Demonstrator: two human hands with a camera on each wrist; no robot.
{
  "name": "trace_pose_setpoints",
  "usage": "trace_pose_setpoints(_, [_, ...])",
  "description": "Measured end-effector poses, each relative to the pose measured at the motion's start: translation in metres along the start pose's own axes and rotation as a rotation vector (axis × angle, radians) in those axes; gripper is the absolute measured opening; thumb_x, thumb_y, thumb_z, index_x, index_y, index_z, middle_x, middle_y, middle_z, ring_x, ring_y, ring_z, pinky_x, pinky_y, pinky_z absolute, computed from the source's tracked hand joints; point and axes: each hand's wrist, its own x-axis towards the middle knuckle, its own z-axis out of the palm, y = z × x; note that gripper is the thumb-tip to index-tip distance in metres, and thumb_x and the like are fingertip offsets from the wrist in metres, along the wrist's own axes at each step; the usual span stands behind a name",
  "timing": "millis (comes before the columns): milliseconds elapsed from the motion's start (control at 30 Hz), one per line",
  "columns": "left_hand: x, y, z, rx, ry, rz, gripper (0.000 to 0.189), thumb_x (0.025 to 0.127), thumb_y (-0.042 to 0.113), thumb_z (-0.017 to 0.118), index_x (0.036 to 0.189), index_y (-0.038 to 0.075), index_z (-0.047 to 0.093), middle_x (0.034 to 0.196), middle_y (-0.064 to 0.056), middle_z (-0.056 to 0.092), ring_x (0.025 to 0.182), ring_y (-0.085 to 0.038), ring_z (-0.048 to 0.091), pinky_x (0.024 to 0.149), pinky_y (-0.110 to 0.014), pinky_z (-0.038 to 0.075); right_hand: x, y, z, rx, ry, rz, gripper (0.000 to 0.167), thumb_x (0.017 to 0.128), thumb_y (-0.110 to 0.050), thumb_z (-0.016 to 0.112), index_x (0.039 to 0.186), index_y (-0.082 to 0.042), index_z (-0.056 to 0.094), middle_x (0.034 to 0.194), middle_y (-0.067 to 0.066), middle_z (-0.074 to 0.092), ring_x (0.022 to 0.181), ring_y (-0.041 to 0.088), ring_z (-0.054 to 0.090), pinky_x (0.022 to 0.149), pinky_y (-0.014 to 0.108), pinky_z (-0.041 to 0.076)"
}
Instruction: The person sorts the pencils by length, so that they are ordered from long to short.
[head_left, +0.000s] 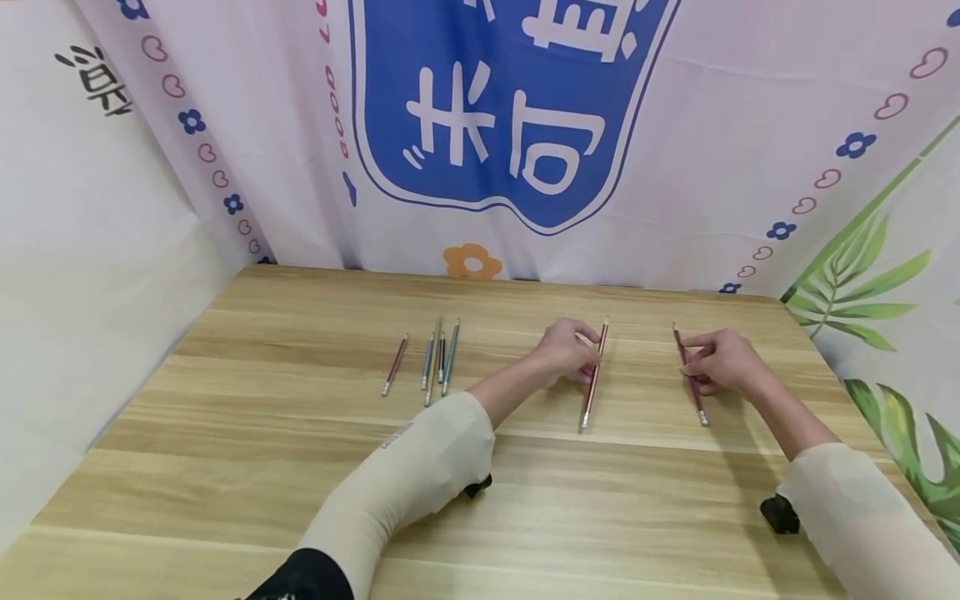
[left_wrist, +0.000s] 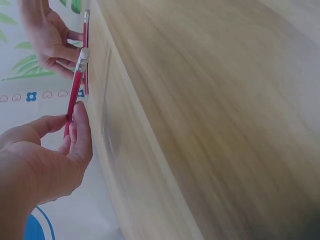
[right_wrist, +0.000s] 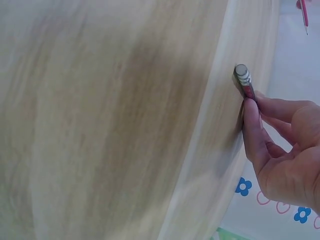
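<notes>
My left hand (head_left: 567, 350) pinches a red pencil (head_left: 591, 392) between thumb and fingers. Its white eraser end points toward me, and in the left wrist view this pencil (left_wrist: 75, 92) is held up off the wood. Farther right, my right hand (head_left: 726, 363) grips a second, darker red pencil (head_left: 698, 402), tip pointing away from me. The right wrist view shows that pencil's eraser end (right_wrist: 242, 70) jutting out past the thumb and fingertips. Between the two hands is a stretch of tabletop. The fingers cover the middle of each pencil.
Left of the left hand, several blue, dark and tan pencils (head_left: 450, 359) lie close together on the wooden table (head_left: 247, 467). A lone red pencil (head_left: 394, 365) lies just left of them. A printed cloth (head_left: 675, 167) hangs along the table's far edge.
</notes>
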Motion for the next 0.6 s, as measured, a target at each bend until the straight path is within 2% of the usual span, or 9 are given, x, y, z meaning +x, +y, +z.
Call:
trace_pose_setpoints(367, [0.006,0.003,0.019,-0.043,0.008,0.003,0.03,0.088,-0.018,0.064,0.117,-0.006,0.064,0.07,-0.01,0.061,0.054,-0.019,0.058,0.047,-0.024,0.058,-0.001,0.002,0.001,0.066,0.012,0.002,0.062,0.093,0.005,0.071,0.146,0.016,0.041,0.094,0.015,0.071,0.067,0.011,0.065,0.057,0.029,0.065])
trace_pose_setpoints(600, [0.011,0.001,0.027,-0.069,0.016,-0.015,0.029,0.088,-0.018,0.065,0.114,-0.006,0.064,0.069,-0.011,0.061,0.053,-0.019,0.057,0.044,-0.021,0.056,-0.001,0.004,0.003,0.09,0.013,0.029,0.062,0.095,0.005,0.07,0.148,0.015,0.04,0.091,0.008,0.065,0.067,0.009,0.062,0.057,0.028,0.064])
